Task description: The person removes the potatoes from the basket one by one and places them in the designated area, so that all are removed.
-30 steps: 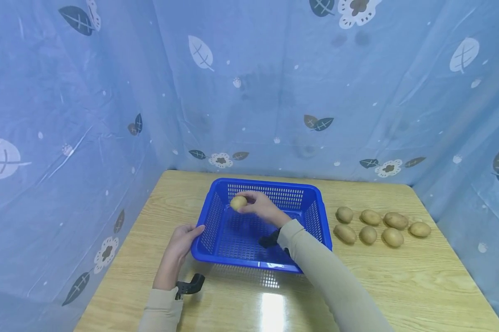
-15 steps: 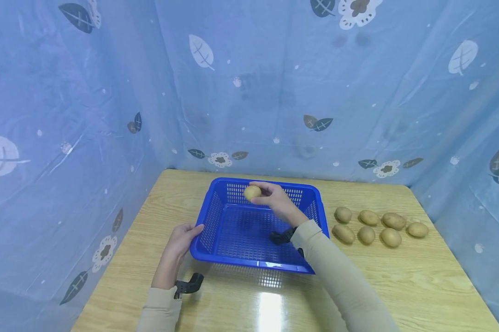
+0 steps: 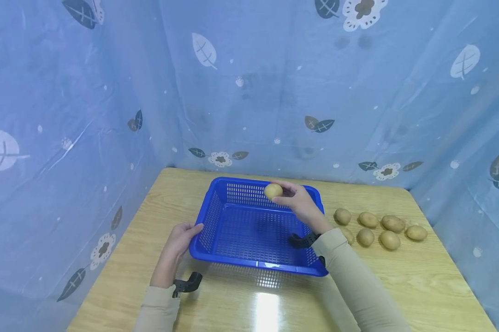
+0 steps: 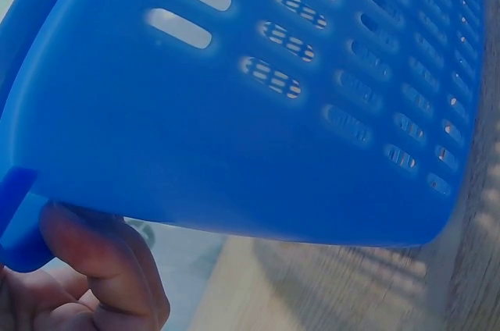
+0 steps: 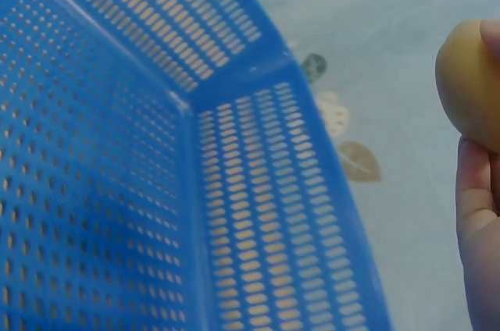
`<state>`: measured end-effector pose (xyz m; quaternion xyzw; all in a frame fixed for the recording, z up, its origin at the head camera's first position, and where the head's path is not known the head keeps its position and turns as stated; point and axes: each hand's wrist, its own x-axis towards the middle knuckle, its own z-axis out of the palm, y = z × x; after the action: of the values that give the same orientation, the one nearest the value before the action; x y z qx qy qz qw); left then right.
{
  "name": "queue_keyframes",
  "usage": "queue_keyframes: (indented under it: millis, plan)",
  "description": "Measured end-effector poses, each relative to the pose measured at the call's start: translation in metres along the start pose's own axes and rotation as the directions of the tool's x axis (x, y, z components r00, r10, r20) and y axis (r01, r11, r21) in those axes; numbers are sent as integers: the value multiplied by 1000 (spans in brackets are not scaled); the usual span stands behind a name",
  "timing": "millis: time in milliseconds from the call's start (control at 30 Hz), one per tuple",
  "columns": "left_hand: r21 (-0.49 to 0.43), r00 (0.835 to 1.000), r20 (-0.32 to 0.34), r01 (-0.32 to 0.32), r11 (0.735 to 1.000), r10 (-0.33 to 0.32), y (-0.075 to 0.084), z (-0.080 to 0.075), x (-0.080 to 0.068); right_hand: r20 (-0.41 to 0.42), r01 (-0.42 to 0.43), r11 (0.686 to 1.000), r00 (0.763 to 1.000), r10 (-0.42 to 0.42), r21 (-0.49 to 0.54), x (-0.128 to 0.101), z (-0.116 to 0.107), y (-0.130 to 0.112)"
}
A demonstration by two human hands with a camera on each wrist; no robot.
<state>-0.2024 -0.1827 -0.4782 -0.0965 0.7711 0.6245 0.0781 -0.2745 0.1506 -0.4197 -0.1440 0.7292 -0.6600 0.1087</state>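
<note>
A blue plastic basket (image 3: 249, 237) with slotted walls stands on the table, and no potato shows inside it. My left hand (image 3: 181, 240) grips its left rim; in the left wrist view the fingers (image 4: 90, 249) curl under the rim. Above the basket's far right part, my right hand (image 3: 300, 203) holds a potato (image 3: 273, 191) between thumb and fingers. The same potato (image 5: 469, 85) shows at the right edge of the right wrist view, with part of the hand cut off.
Right of the basket, several potatoes (image 3: 365, 237) lie in two rough rows on the wooden table (image 3: 424, 286); the right arm partly covers one. A blue patterned curtain (image 3: 266, 92) hangs behind and at both sides.
My right hand has moved rightward with the potato, from over the basket's left-middle to over its far right part. The left hand keeps its grip on the rim.
</note>
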Motion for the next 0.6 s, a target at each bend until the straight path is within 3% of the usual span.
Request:
queue_keyframes:
  millis: [367,600]
  plan:
    - [2,1000,-5,-13,1000,13,-1,-2,1,-115,154,979,984,-139,134,-42,-43,-8]
    - [-4,1000,-5,-21,1000,21,-2,-1,3,-194,261,940,956,-220,218,-85,-78,-5]
